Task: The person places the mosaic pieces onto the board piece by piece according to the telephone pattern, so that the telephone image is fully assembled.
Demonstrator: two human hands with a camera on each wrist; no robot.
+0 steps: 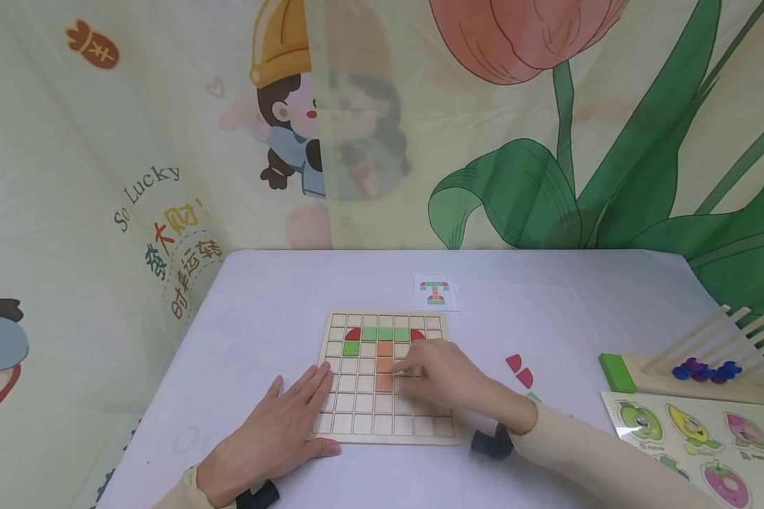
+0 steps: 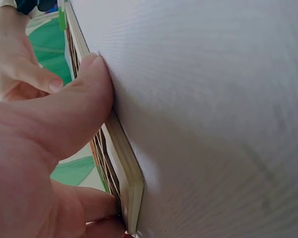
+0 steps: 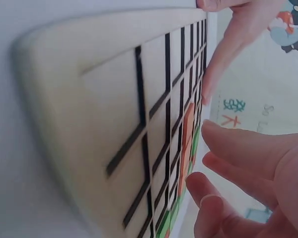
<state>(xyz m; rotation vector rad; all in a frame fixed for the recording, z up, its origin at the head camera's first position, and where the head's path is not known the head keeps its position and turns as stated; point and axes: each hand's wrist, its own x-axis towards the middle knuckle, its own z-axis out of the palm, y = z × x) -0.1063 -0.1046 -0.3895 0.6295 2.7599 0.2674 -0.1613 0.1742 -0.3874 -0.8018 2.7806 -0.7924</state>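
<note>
A wooden grid board [image 1: 356,423] lies on the table with coloured pieces in its cells. Its upper row has a green strip [image 1: 385,334] between two red quarter-round pieces [image 1: 353,333]; one green square [image 1: 351,348] sits below the left one. Orange squares [image 1: 385,382] run down the middle column. My left hand [image 1: 274,424] rests at the board's left edge, fingers straight, thumb along the near edge. Over the board my right hand [image 1: 442,371] hovers beside the orange squares. In the right wrist view its fingers [image 3: 243,148] are apart, nothing visible between them.
A small pattern card [image 1: 436,293] lies behind the board. Loose red quarter-round pieces [image 1: 525,377] and a partly hidden green piece [image 1: 533,397] lie right of it. Farther right are a pegged wooden stand [image 1: 617,372] with blue and purple pieces and a fruit picture board [image 1: 694,445].
</note>
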